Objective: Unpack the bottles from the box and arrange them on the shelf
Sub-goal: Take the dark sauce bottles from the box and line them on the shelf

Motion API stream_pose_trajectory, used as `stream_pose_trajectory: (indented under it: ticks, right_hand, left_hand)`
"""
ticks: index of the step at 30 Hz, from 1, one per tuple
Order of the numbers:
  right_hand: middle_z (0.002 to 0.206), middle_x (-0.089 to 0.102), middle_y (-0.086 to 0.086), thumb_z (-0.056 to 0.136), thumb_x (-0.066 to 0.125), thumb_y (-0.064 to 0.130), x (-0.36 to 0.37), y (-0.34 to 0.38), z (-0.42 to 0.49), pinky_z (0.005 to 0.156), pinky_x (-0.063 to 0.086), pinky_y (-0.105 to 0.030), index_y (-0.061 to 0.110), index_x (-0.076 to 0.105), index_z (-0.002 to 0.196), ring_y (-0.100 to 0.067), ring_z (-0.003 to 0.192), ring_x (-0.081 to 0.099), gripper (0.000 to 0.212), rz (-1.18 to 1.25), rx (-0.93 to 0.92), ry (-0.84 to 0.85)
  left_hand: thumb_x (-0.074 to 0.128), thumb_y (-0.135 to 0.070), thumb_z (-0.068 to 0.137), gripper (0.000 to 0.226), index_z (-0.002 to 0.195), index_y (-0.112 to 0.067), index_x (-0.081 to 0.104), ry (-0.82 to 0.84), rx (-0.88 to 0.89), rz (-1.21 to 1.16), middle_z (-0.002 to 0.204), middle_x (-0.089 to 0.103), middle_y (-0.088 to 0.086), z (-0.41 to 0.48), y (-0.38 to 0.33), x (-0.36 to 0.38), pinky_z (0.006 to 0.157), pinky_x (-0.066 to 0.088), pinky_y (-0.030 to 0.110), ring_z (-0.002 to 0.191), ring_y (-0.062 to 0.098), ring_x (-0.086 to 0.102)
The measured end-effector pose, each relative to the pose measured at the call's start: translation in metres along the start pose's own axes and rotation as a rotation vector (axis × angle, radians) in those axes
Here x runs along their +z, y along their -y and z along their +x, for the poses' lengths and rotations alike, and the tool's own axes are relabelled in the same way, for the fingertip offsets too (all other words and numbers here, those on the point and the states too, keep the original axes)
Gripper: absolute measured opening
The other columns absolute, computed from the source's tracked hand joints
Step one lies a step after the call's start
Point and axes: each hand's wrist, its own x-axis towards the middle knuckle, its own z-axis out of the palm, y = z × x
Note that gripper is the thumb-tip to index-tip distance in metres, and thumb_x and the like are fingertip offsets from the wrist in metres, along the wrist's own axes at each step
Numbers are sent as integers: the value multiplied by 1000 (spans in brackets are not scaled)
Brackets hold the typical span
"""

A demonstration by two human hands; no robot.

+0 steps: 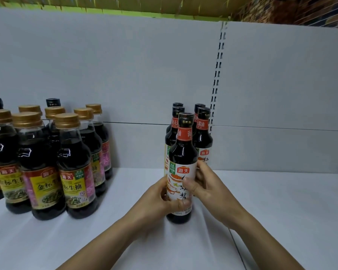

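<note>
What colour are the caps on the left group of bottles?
Gold screw caps mostly; two rear black caps. Head view.

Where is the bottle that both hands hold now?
Head view, centre-right: the bottle stands on the shelf in front of four similar bottles, right of the gold-capped group.

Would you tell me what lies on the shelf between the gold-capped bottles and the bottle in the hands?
Nothing: the head view shows only bare white shelf between the gold-capped bottles and the held bottle.

surface: white shelf | left: gold-capped bottles, upright, clustered | centre: dark-capped bottles, upright, clustered
</note>
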Motion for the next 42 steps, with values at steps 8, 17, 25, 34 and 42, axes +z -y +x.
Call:
stream_pose_trajectory:
  ticks: [8, 17, 25, 34, 42]
  right_hand:
    - [127, 71, 13, 101, 63, 18, 3, -3, 7, 99, 58, -29, 32, 54, 139, -4, 120, 67, 41, -75, -11, -34]
    - [135, 67, 9, 100, 63, 24, 10, -13, 9, 102, 57, -33, 29, 52, 142, -6, 124, 64, 45, -56, -45, -106]
    - [132, 68, 9, 103, 61, 21, 15, -21, 11, 96, 58, -28, 33, 53, 141, -5, 121, 66, 41, -69, -81, -158]
    - [126, 71, 14, 102, 64, 22, 17, -25, 10, 87, 56, -15, 34, 53, 140, 1, 115, 68, 41, -115, -97, -198]
    - [121, 69, 30, 98, 68, 13, 14, -30, 8, 84, 53, -8, 39, 49, 138, 9, 111, 66, 51, -206, -68, -192]
  left_hand:
    - [88, -26, 82, 50, 125, -36, 65, -40, -10, 124, 116, 76, -15, 12, 3, -10, 102, 57, 36, 109, 8, 72]
    - [91, -39, 76, 64, 126, -38, 51, -187, 3, 201, 116, 71, -20, 14, 12, -9, 89, 61, 23, 99, -3, 70]
    - [90, -38, 77, 51, 114, -43, 55, -219, 70, 213, 105, 67, -39, 14, 15, -9, 73, 54, 9, 96, -15, 64]
    - [88, -35, 81, 52, 117, -47, 53, -242, 132, 232, 110, 64, -40, 13, 14, -8, 74, 53, 5, 102, -17, 61]
    - [86, -35, 83, 56, 127, -40, 52, -236, 131, 265, 118, 68, -26, 14, 15, -7, 92, 59, 24, 105, -10, 64]
